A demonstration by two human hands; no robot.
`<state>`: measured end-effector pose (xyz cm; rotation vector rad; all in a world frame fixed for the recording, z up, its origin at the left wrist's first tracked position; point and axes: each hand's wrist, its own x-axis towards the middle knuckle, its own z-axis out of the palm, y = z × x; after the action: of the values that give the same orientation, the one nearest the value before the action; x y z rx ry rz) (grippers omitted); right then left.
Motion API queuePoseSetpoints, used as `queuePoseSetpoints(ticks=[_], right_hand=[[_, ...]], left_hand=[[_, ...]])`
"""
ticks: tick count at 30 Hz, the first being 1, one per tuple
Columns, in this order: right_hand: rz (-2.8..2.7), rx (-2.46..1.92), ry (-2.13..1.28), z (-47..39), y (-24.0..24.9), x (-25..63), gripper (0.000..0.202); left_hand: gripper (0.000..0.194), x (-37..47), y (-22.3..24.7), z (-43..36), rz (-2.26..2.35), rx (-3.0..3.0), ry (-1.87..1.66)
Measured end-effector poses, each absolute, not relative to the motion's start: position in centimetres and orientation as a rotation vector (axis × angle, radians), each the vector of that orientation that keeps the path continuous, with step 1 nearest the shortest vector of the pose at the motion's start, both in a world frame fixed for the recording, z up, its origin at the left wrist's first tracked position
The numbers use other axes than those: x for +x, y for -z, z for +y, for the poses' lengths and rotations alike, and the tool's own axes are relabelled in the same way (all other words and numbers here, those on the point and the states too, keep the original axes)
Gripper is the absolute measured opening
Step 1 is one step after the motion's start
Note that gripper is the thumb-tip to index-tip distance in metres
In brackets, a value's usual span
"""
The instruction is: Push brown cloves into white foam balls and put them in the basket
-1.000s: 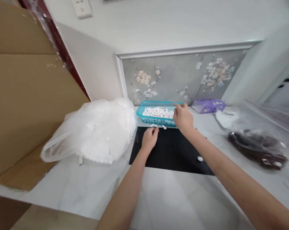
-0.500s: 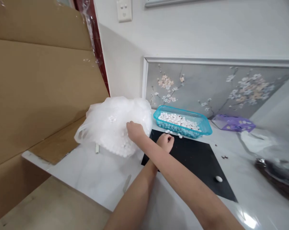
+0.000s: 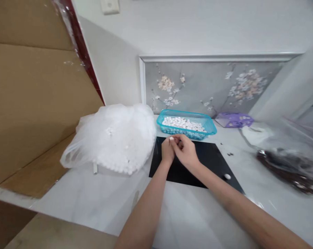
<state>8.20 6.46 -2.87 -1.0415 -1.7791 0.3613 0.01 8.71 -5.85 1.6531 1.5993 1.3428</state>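
My right hand (image 3: 186, 151) pinches a small white ball (image 3: 171, 138) between thumb and fingers above the black mat (image 3: 205, 152). Right against it is my left hand (image 3: 167, 150), its fingers curled closed; whatever it holds is hidden. Just behind both hands stands a blue plastic basket (image 3: 213, 129) filled with many small white balls. To the left lies a big, thin white bag (image 3: 114, 135), bulging with more white balls. A single white oval ball (image 3: 227, 176) rests on the mat's right part.
A purple packet (image 3: 235, 120) and a clear bag with dark brown contents (image 3: 288, 169) lie to the right. A cardboard box (image 3: 37, 93) rises on the left. Behind the basket a flower picture (image 3: 195, 83) leans on the wall. Small dark bits (image 3: 230, 154) lie beside the mat.
My right hand has left the white bag and come right to meet my left hand, with a white ball now showing in its fingers. My arms are no longer crossed. The view has shifted right.
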Motion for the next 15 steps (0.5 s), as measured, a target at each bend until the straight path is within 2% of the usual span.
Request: queuePoseSetpoints(ticks=[3,10,15], right_hand=[[-1.646,-1.182,-0.377,7.0,4.2,13.7,0.025],[-1.833,-1.197,-0.502,6.4,3.4,20.0,0.026],[-1.975,-1.144,-0.499,6.3,2.2,20.5,0.020]], left_hand=[[0.046,1.0,5.1,8.4,1.416,1.422,-1.389],[0.027,4.3,4.3,6.9,1.005,1.278,-1.185],[0.023,4.8,4.1,6.6,0.963,1.218,-1.170]])
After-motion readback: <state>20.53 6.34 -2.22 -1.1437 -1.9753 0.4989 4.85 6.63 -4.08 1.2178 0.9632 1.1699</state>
